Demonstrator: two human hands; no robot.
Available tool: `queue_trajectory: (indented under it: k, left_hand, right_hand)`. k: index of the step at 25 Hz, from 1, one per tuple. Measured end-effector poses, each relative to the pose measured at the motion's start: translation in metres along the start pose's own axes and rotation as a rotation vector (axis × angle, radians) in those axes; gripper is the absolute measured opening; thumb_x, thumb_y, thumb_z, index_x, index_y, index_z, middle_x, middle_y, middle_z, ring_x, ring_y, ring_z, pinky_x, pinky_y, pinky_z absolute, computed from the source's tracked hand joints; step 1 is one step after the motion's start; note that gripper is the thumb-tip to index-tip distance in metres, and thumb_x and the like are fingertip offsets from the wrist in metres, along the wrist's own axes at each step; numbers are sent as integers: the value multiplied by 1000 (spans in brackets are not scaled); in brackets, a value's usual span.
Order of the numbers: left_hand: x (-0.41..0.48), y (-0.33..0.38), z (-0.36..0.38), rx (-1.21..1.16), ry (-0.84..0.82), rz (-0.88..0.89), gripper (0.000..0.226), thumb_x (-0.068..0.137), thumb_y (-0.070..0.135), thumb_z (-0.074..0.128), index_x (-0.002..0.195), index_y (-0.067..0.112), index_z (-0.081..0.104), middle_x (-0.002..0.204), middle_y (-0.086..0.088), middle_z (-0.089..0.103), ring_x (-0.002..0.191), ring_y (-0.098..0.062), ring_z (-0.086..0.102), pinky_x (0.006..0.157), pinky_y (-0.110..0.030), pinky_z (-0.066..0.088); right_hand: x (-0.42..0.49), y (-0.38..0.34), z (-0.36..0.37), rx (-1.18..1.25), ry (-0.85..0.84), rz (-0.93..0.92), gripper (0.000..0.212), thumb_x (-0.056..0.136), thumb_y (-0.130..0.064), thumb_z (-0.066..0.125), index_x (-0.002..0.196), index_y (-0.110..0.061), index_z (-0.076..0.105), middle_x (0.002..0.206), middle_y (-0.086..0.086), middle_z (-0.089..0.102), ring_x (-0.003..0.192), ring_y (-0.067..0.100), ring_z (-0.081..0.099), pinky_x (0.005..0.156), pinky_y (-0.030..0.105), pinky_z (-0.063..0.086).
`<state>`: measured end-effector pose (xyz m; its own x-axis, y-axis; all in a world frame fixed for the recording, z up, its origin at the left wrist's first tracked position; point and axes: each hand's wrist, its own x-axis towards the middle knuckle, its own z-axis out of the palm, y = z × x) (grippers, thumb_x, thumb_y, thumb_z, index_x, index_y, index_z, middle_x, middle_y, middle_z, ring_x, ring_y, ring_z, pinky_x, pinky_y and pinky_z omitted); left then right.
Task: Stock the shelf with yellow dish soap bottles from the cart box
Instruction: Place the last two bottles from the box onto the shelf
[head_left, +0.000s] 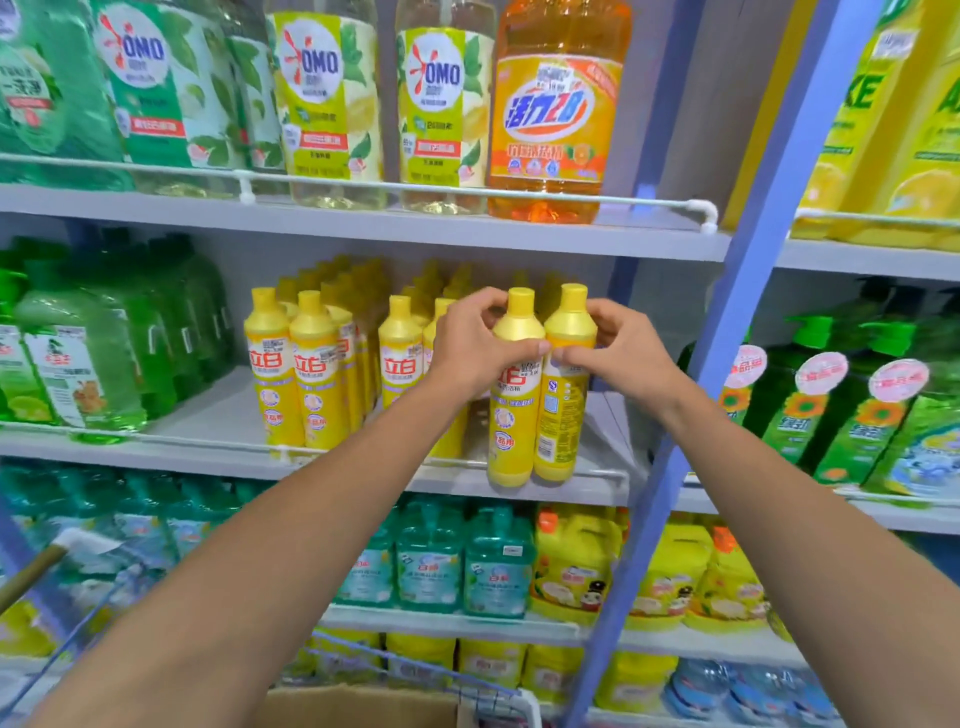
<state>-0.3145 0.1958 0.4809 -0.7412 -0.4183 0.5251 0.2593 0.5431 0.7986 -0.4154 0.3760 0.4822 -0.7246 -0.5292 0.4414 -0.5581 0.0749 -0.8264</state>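
Two yellow ones in hand here: our left hand (475, 340) curls round the left bottle (514, 415), our right hand (618, 353) pinches the right bottle (563, 415). They're touching, with their bases at the middle shelf's (208, 410) front rail. Four stocked bottles (311, 384) stand up front; the rows behind blur, so we can't count them. The box (358, 706) is cut off at the bottom. There's bare shelf left of them.

Bottle pair (514, 415): I see it at the shelf (208, 447) front, right of stocked rows (322, 364).
Box (358, 706): below, nearest me.
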Motion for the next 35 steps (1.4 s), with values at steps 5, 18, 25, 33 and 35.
queue_trajectory:
  k: [5, 18, 25, 33, 35]
  left_hand:
    - [16, -8, 31, 110, 54, -53, 68, 45, 58, 88, 100, 23, 69, 89, 6, 74, 84, -19, 71, 73, -44, 59]
    - [29, -55, 64, 75, 84, -82, 58, 57, 48, 90, 106, 26, 68, 95, 8, 75, 86, -11, 72, 76, -42, 61]
    - [4, -90, 63, -110, -150, -171, 63, 73, 14, 89, 128, 17, 60, 117, 1, 72, 104, -9, 70, 90, -35, 60]
    - [-12, -113, 70, -113, -116, -170, 64, 76, 22, 88, 133, 23, 57, 121, 8, 70, 110, -5, 66, 91, -27, 58]
    - [-11, -112, 72, -69, -78, -153, 66, 76, 24, 87, 134, 24, 56, 120, 10, 69, 108, -2, 65, 87, -20, 56]
  right_hand:
    - [20, 23, -18, -13, -23, -16, 50, 72, -1, 88, 116, -11, 68, 108, 8, 75, 93, 16, 71, 84, 32, 60]
    - [22, 74, -9, 126, -59, 125, 62, 79, -2, 84, 134, -12, 56, 122, 1, 71, 111, 14, 70, 88, 21, 57]
    - [-9, 88, 7, 109, 129, 147, 56, 77, -24, 88, 126, -16, 62, 116, -6, 72, 106, 2, 68, 84, 21, 59]
    - [-14, 97, 20, 77, 160, 157, 52, 79, -10, 85, 126, -10, 61, 108, -6, 71, 91, -15, 66, 73, 6, 51]
    - [-13, 98, 23, 76, 170, 153, 51, 80, -11, 85, 124, -14, 60, 107, -12, 69, 91, -16, 65, 72, 6, 51]
